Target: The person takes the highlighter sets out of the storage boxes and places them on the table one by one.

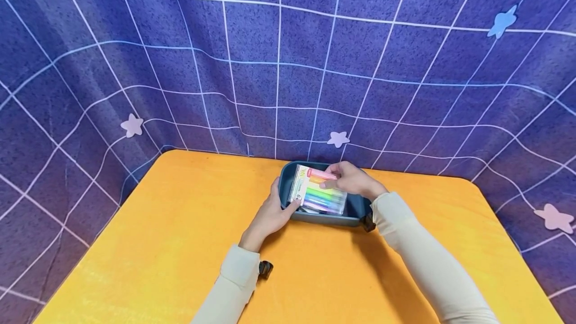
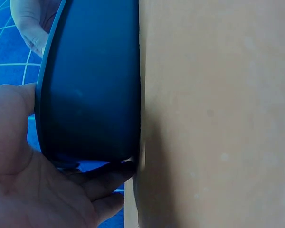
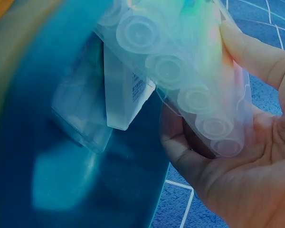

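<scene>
A dark blue plastic bin [image 1: 328,221] stands on the table, its left end held by my left hand [image 1: 270,215]. In the left wrist view, that thumb is at the bin's rim and the fingers reach round its end. My right hand [image 1: 355,180] grips a clear pack of rainbow-coloured markers [image 1: 321,198], tilted over the bin's inside. The right wrist view shows the marker ends [image 3: 197,99] in a row, thumb on one face and fingers behind. Below the pack, a small white box [image 3: 121,95] with a barcode and a clear plastic package [image 3: 80,109] lie inside the bin.
The bin is near the back edge of the orange-yellow table [image 1: 180,224]. Behind the table hangs a purple-blue curtain [image 1: 252,84] with grid lines and stars. A small black device [image 1: 265,269] is on the left wrist.
</scene>
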